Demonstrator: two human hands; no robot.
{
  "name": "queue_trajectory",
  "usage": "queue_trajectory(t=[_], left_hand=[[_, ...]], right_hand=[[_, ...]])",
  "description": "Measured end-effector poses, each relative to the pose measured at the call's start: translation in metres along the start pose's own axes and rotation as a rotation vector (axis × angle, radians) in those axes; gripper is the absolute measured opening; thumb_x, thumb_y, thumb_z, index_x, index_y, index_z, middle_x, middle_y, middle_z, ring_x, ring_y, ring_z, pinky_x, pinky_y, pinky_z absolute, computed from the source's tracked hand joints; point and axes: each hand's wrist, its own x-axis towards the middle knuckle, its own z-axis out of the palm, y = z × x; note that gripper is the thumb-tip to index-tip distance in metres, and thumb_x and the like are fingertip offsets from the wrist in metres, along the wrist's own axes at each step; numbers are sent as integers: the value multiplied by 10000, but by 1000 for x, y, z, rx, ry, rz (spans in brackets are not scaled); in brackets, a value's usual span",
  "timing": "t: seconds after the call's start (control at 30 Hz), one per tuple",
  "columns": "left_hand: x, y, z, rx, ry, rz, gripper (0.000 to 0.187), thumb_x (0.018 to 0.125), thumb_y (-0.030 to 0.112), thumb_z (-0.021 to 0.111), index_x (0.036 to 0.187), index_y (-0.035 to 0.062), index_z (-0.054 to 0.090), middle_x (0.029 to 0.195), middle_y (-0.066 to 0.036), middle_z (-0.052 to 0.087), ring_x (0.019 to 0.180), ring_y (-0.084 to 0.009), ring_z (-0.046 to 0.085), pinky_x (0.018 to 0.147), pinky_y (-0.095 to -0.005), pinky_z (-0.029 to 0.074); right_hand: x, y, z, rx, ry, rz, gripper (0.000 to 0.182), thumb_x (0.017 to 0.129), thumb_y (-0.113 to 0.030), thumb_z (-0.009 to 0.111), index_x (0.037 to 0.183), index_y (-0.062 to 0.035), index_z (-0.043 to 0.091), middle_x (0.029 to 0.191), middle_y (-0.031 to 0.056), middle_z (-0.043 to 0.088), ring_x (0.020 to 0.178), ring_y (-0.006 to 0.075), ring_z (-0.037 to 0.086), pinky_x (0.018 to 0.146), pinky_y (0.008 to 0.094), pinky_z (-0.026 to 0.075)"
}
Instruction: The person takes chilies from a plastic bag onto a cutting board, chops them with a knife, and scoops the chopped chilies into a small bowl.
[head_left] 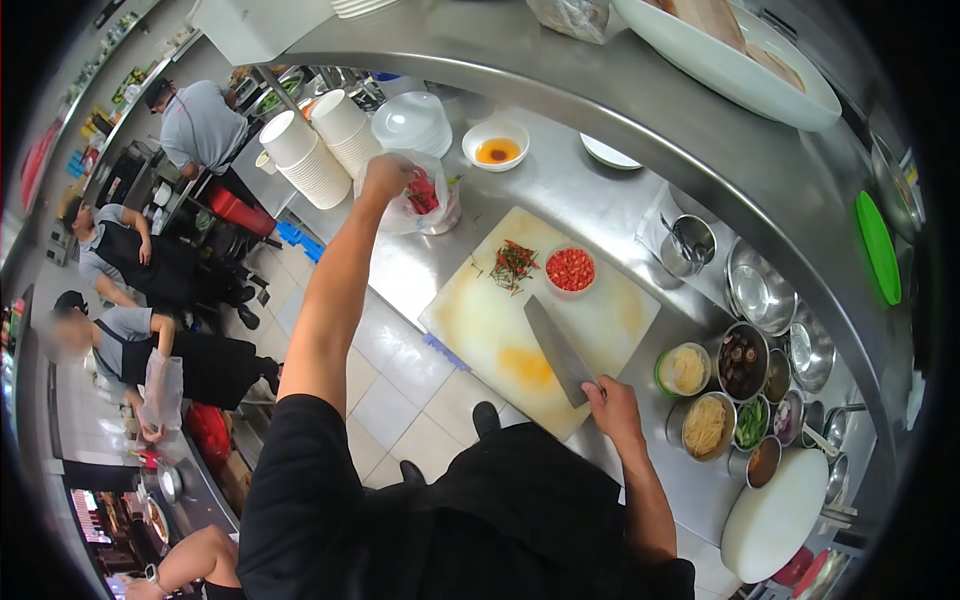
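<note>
My left hand [388, 177] is at the mouth of a clear plastic bag [440, 215] of red chillies [423, 190]; its fingers are blurred and partly hidden. The handle of a broad kitchen knife [556, 348] is in my right hand [614, 410], closed round it. The blade lies over a stained white cutting board [490, 330], its tip pointing away from me. Farther up the board, a small heap of chilli stems and scraps [513, 265] sits beside a white tub of chopped red chillies [571, 269].
Stacked paper cups [305, 165], plastic lids [412, 122] and a bowl of sauce [497, 148] stand behind the bag. Several ingredient containers, including shredded food [708, 424], line the right. A steel shelf [560, 75] overhangs the counter. Several people [130, 245] are at the left.
</note>
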Motion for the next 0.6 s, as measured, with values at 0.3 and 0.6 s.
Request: queue_trajectory(t=[0.3, 0.6], left_hand=[[-76, 23, -56, -866, -233, -331, 194, 819, 39, 706, 993, -46, 719, 798, -94, 704, 636, -152, 646, 583, -282, 565], [-123, 99, 108, -720, -797, -458, 220, 784, 83, 755, 943, -59, 700, 757, -123, 696, 609, -199, 687, 566, -301, 593]], right_hand=[[0, 41, 19, 91, 37, -5, 300, 902, -242, 644, 762, 19, 596, 594, 133, 619, 546, 229, 622, 548, 366, 466], [-1, 25, 11, 113, 13, 55, 315, 887, -270, 652, 772, 9, 563, 692, 270, 567, 694, 482, 556, 598, 502, 424]])
